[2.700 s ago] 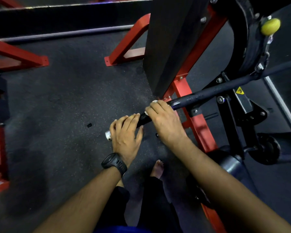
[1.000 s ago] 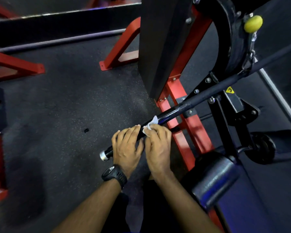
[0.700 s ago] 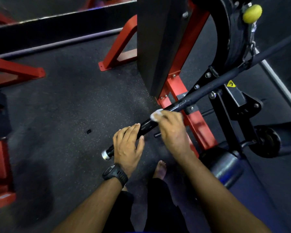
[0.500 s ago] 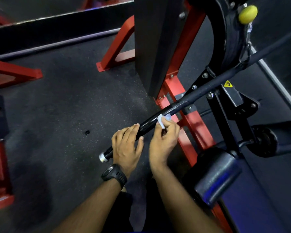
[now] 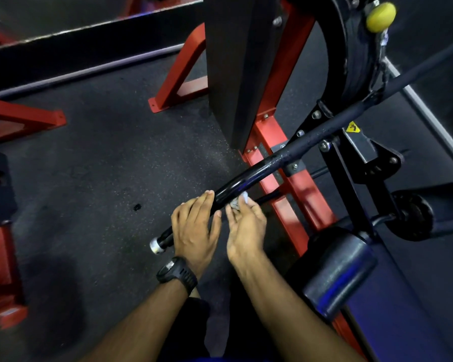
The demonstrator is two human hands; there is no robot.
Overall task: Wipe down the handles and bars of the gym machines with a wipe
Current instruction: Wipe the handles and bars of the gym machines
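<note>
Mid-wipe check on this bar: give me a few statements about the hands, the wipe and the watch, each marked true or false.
1. The left hand rests on the black bar near its silver end cap. True.
2. The wipe is in the left hand. False: the right hand pinches it against the bar.
3. The watch sits on the right wrist. False: it is on the left wrist.
4. A yellow knob shows at the machine's upper right. True.
5. The right hand is between the left hand and the end cap. False: it is farther up the bar, on the left hand's other side.
</note>
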